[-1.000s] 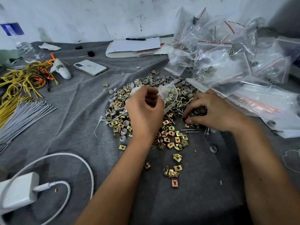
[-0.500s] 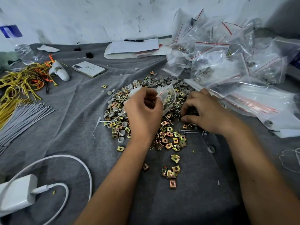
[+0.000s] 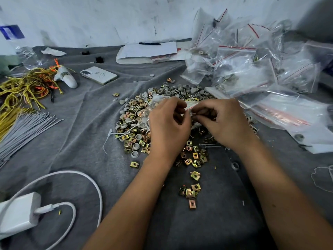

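A heap of brass-coloured square clip nuts, grey round caps and long nails [image 3: 134, 127] lies on a grey cloth [image 3: 81, 141]. Above the heap, my left hand [image 3: 168, 123] grips a small clear zip bag [image 3: 158, 101] with a red seal line. My right hand [image 3: 221, 121] has its curled fingertips at the bag's mouth, right beside my left fingers; what they pinch is hidden. A few loose clip nuts [image 3: 191, 192] lie nearer to me.
A pile of clear zip bags [image 3: 252, 69] fills the back right. A phone [image 3: 98, 75], papers with a pen [image 3: 147, 51], yellow wires [image 3: 19, 91] and grey cable ties [image 3: 25, 127] lie left and back. A white charger with cable [image 3: 19, 215] sits front left.
My right hand has lifted off the heap and moved left to the mouth of the bag. My left hand has kept hold of the bag.
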{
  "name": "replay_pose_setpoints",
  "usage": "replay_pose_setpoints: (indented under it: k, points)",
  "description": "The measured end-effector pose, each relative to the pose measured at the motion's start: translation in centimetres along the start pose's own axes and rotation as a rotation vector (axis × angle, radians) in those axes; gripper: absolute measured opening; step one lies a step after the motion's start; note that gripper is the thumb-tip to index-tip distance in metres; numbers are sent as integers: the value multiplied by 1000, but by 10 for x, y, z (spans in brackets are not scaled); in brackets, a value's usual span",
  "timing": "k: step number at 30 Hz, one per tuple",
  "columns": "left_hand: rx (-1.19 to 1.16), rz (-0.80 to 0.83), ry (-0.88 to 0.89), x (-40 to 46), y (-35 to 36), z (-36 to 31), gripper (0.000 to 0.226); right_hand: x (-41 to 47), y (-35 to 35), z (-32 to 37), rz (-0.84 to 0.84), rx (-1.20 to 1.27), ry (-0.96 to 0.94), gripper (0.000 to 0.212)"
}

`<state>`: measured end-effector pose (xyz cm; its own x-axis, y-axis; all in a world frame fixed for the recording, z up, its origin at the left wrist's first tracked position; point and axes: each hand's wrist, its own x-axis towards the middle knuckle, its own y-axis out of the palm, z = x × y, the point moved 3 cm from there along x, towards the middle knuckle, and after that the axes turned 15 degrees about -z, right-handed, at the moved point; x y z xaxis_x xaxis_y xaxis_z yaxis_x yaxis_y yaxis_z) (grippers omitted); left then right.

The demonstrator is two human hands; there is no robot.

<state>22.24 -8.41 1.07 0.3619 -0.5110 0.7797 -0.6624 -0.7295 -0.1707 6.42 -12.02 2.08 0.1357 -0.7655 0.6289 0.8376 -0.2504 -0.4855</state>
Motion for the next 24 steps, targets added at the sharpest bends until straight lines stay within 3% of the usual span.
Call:
replay_pose_setpoints:
  k: [9, 16, 18, 24]
  points:
    - [-30, -49, -79, 1, -2, -1, 9, 2, -4, -5, -85, 105, 73, 12]
    - [-99, -29, -171, 0, -1, 2, 7, 9, -32, -25, -296, 40, 207, 10]
    - [-126, -7, -185, -1, 0, 2, 7, 9, -40, -32, -224, -76, 225, 8]
    - [-133, 74, -182, -3, 4, -1, 7, 2, -38, -35, 223, -350, 147, 15]
